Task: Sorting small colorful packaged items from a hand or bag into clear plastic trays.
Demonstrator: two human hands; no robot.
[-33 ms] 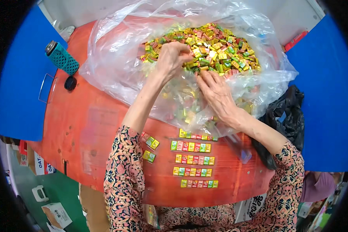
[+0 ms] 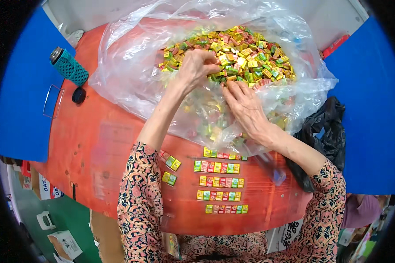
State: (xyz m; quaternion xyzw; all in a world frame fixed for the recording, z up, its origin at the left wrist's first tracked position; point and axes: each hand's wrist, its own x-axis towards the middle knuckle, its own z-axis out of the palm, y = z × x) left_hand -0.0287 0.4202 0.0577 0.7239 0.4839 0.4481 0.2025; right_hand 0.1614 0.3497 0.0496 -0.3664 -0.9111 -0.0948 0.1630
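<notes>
A large clear plastic bag [image 2: 131, 83] lies spread open on the red table, holding a heaped pile of tiny yellow, green, red and pink boxes [image 2: 254, 57]. My left hand [image 2: 195, 69] is over the left part of the pile, thumb and fingers drawn together; whatever is between them is hidden. At the near edge of the heap, my right hand [image 2: 246, 105] rests over the bag's plastic with its fingers bent and close together, the tips among the boxes. Nearer to me, several short rows of the same boxes [image 2: 217, 167] lie one below another.
Two smaller groups of boxes [image 2: 170, 178] lie by my left sleeve. A teal-covered bottle [image 2: 70, 66] and a black cap [image 2: 78, 95] stand at the left. A crumpled black bag [image 2: 322, 127] is at the right. Blue panels [image 2: 371, 109] flank the red table [image 2: 83, 144].
</notes>
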